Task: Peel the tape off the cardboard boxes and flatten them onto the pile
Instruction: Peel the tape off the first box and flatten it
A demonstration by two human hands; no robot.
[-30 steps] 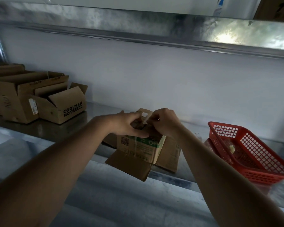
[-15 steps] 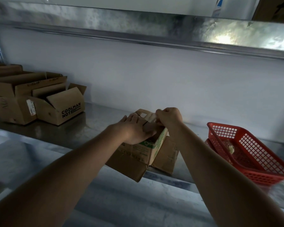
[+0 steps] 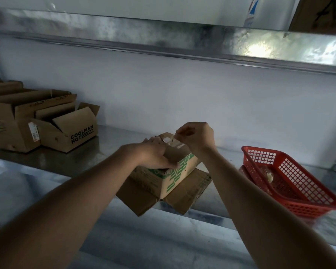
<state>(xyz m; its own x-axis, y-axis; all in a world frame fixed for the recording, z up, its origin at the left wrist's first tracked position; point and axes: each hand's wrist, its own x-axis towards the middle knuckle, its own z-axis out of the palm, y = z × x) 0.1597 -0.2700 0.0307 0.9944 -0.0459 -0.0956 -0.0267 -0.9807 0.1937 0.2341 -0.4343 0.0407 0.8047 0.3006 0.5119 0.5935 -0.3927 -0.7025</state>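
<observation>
Fingers: our right hand (image 3: pixel 197 137) pinches the tape (image 3: pixel 171 140), now lifted higher; our left hand (image 3: pixel 155 155) lies flat on the box (image 3: pixel 176 171).
Meaning: we judge peeling underway.

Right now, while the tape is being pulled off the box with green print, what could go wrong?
1. The right hand pinches only a thin end of the tape; the strip may tear and leave a piece stuck.
2. The box sits on flattened cardboard overhanging the shelf edge; a hard pull could slide it off, though the left hand presses it down.
</observation>
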